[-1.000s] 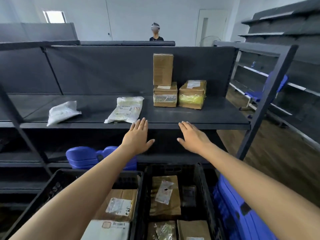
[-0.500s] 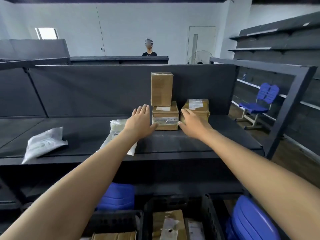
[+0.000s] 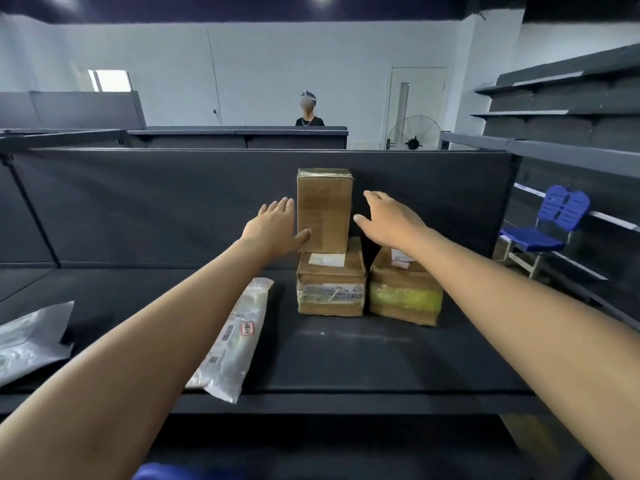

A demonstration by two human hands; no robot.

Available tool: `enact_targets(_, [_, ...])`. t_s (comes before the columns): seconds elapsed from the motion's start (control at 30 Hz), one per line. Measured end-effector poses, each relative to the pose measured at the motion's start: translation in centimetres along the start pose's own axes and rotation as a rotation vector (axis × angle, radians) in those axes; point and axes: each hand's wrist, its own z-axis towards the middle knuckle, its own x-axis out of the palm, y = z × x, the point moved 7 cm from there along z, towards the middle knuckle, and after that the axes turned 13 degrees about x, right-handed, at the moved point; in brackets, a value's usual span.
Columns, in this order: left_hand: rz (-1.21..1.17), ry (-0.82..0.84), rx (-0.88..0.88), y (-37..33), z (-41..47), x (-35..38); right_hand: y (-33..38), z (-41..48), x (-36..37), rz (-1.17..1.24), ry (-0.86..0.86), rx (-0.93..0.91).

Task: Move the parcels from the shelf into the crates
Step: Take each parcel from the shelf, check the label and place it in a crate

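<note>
- Cardboard is what I am after: a tall cardboard box (image 3: 323,209) stands upright on a flatter labelled box (image 3: 330,282). Both sit far back on the shelf (image 3: 346,358), so I judge the upper one has to come off first.
- My left grip (image 3: 273,228) is spread flat, with its fingers straight along the tall box's left edge and its thumb across the lower front corner. I cannot tell whether it is pressing the card. It holds nothing.
- My right grip (image 3: 388,220) hovers just beside the right edge, fingers loose and apart, thumb aimed at the box, also empty.
- Coming in from both sides makes sense to me: the box is narrow and perched, and a push from one side could topple it.
- A yellow-taped box (image 3: 403,292) sits just beside the labelled one, below my right wrist, so that arm must stay high.
- A clear plastic mailer (image 3: 239,334) overhangs the shelf's front lip, partly under my left forearm, and a grey bag (image 3: 31,337) lies far left.
- No crate is in view, and five parcels remain on the shelf.
</note>
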Motion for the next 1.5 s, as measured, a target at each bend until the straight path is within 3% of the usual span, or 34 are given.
enact_targets(0.47, [-0.216, -0.056, -0.124, 5.4, 10.2, 0.1, 1.4, 9.9, 1.6, 0.058, -0.071, 0.005])
enact_targets(0.93, [-0.559, -0.104, -0.335, 6.8, 13.7, 1.9, 1.0, 13.0, 3.6, 0.495, 0.054, 0.163])
enact_targets(1.2, [-0.785, -0.092, -0.328, 6.3, 12.6, 3.7, 1.5, 11.5, 4.6, 0.695, 0.165, 0.191])
enact_targets(1.5, [-0.820, -0.170, -0.205, 2.4, 4.7, 2.0, 0.1, 2.3, 3.3, 0.880, 0.151, 0.121])
